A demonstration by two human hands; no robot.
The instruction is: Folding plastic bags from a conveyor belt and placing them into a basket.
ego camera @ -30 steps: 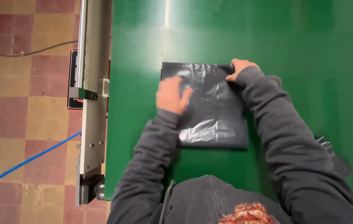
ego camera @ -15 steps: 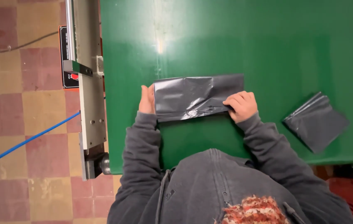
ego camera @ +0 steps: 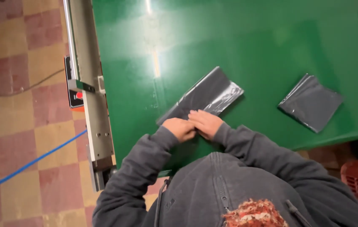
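Both hands [ego camera: 193, 125] — bag [ego camera: 206, 96] edge covered

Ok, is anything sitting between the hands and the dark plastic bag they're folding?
Nothing visible. The left hand and right hand already press side by side on the near end of the folded bag, lying on the green table. Another folded bag lies apart, off to the right.

The folded plastic bag [ego camera: 206, 97] is dark grey, the table [ego camera: 250, 46] plain green, the floor tiles [ego camera: 14, 138] checkered red and yellow.
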